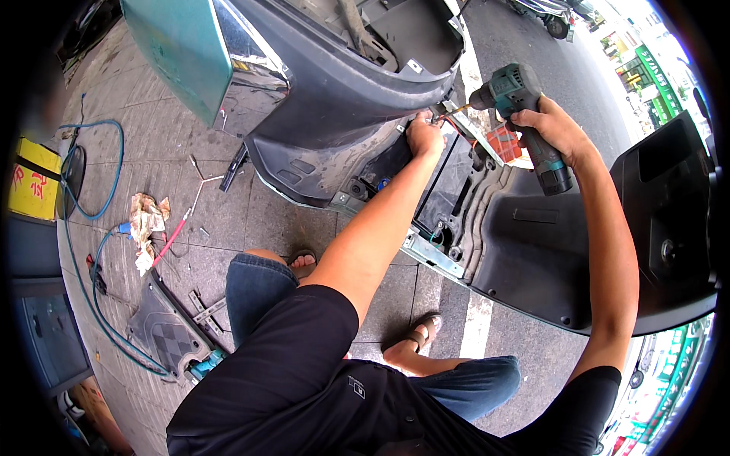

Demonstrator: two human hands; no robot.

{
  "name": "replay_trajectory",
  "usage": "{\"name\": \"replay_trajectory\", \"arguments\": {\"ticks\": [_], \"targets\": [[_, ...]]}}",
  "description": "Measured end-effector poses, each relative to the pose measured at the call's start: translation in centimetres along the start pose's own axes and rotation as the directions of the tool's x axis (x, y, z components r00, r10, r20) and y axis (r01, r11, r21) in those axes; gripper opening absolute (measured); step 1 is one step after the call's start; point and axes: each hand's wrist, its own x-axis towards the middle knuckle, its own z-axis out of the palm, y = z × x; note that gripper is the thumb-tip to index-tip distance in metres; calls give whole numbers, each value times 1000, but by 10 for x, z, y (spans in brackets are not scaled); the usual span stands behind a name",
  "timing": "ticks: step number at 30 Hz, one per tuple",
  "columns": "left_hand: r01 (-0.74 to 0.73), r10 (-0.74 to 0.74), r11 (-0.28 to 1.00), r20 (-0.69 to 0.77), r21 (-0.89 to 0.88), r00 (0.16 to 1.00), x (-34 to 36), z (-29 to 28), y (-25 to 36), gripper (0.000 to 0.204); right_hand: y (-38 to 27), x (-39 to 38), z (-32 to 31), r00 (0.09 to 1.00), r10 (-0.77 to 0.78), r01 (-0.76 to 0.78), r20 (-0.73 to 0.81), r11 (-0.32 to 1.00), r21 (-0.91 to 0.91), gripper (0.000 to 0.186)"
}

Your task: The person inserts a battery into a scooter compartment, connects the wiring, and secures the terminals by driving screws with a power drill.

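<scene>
My right hand [547, 129] grips a teal and black cordless drill [514, 95], whose bit points leftward toward my left hand [424, 137]. My left hand's fingers are bent at a metal frame bracket [447, 106] beside the bit's tip; what they hold is too small to make out. Around them are the dark body panel [334, 91] of a scooter with a teal panel [175, 53], an open compartment with a black box [445, 186], and a black footboard molding [532, 251]. A reddish object [506, 140] shows behind the drill.
On the pavement at left lie blue hoses [99, 213], a crumpled cloth [144, 216], a red-handled wrench [171, 239], a black tool [232, 169], a checkered plate [160, 327] and metal brackets [207, 311]. A yellow box [30, 182] stands at far left. A parked scooter [555, 23] is across the top.
</scene>
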Motion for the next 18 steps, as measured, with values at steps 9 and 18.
{"name": "replay_trajectory", "arguments": {"ticks": [9,18], "targets": [[-3,-5,999,178,47,984,9,-12,1,51,10,3,5,999,-12,16,-38,995,103,34],[114,-227,950,389,291,893,21,-31,32,62,31,19,-1,1000,19,-16,-21,990,141,39]]}}
